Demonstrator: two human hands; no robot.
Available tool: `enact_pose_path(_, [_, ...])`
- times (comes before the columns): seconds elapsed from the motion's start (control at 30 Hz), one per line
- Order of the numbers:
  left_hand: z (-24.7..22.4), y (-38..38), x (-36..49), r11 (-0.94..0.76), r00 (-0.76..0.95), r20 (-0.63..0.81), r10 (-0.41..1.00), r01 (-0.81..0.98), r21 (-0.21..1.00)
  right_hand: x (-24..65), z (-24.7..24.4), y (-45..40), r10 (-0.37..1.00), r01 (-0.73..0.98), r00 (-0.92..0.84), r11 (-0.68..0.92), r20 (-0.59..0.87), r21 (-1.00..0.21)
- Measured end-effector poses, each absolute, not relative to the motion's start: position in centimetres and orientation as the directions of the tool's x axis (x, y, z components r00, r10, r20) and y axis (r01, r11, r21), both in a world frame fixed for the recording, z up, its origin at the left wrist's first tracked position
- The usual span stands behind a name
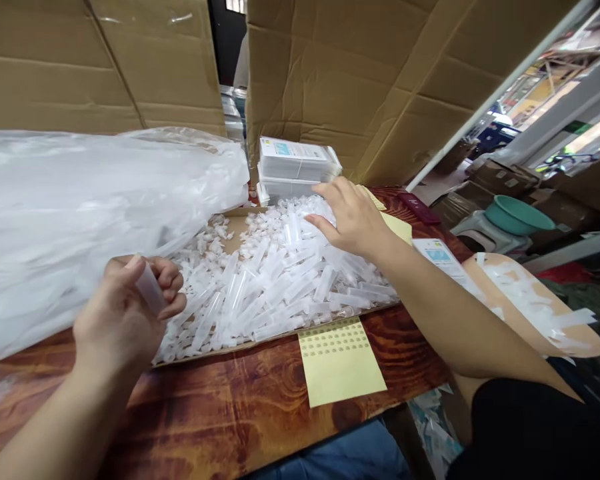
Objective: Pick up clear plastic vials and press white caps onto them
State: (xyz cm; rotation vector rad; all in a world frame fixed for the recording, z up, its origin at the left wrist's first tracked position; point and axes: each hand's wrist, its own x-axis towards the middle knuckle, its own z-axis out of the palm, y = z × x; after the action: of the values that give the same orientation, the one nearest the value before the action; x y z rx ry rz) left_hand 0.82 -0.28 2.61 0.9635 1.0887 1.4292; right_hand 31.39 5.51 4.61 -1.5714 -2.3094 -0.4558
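Observation:
My left hand point(130, 303) is closed around a translucent white plastic tube point(151, 288), held upright and tilted a little above the left edge of a shallow cardboard tray point(240, 223). In that tray lies a heap of similar plastic tubes point(290, 287) with many small clear plastic pieces point(270, 223) behind them. Over the back right of the heap hovers my right hand point(347, 217), its thumb and fingers apart. Nothing shows between those fingers, though the fingertips sit close to the small pieces.
A large white plastic bag point(100, 207) bulges on the left. Banded stacks of printed cards point(295, 163) stand behind the tray, against cardboard sheets point(340, 87). A yellow sticker sheet point(343, 367) lies at the wooden table's point(205, 413) front. Tape strips cover a tan board point(540, 303) at right.

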Motion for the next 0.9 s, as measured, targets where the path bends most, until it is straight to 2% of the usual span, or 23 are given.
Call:
enact_pose_path(0.03, [2.8,-0.3,0.8,-0.008,-0.147,-0.044,0.988,-0.331,0.944,30.1,5.2,6.1,0.821,0.906,-0.410,0.417,0.398,0.073])
enact_pose_path(0.1, [2.9,-0.3,0.8,0.039,-0.174,-0.122,0.977,-0.418,0.908,27.0,6.0,7.9,0.793,0.825,-0.553,0.564,0.255,0.036])
enact_pose_path(0.17, [2.7,-0.2,0.8,0.037,-0.190,-0.117,0.975,-0.382,0.923,23.6,5.9,10.1,0.744,0.745,-0.664,0.667,0.074,-0.010])
enact_pose_path(0.23, [2.3,-0.1,0.9,0.028,-0.213,-0.103,0.972,-0.331,0.943,20.8,5.1,12.3,0.718,0.719,-0.695,0.695,-0.038,-0.009])
enact_pose_path(0.37, [1.1,0.0,0.6,-0.009,-0.202,-0.049,0.978,-0.274,0.962,18.0,3.0,15.2,0.752,0.762,-0.624,0.646,-0.214,0.049])
enact_pose_path(0.5, [0.3,0.3,0.2,0.010,-0.185,-0.062,0.981,-0.268,0.963,18.0,1.9,16.1,0.738,0.760,-0.630,0.650,-0.240,0.006])
enact_pose_path(0.63, [0.3,0.2,0.2,0.103,-0.059,-0.126,0.990,-0.296,0.950,18.0,1.3,16.1,0.741,0.762,-0.637,0.647,-0.215,-0.030])
enact_pose_path(0.73, [0.5,-0.2,0.4,0.101,0.020,-0.099,0.995,-0.273,0.957,17.6,1.1,16.1,0.748,0.770,-0.632,0.635,-0.203,-0.060])
enact_pose_path(0.9, [0.1,-0.1,0.3,0.026,0.047,-0.017,0.999,-0.217,0.976,17.4,1.0,16.0,0.738,0.764,-0.643,0.638,-0.205,-0.097])
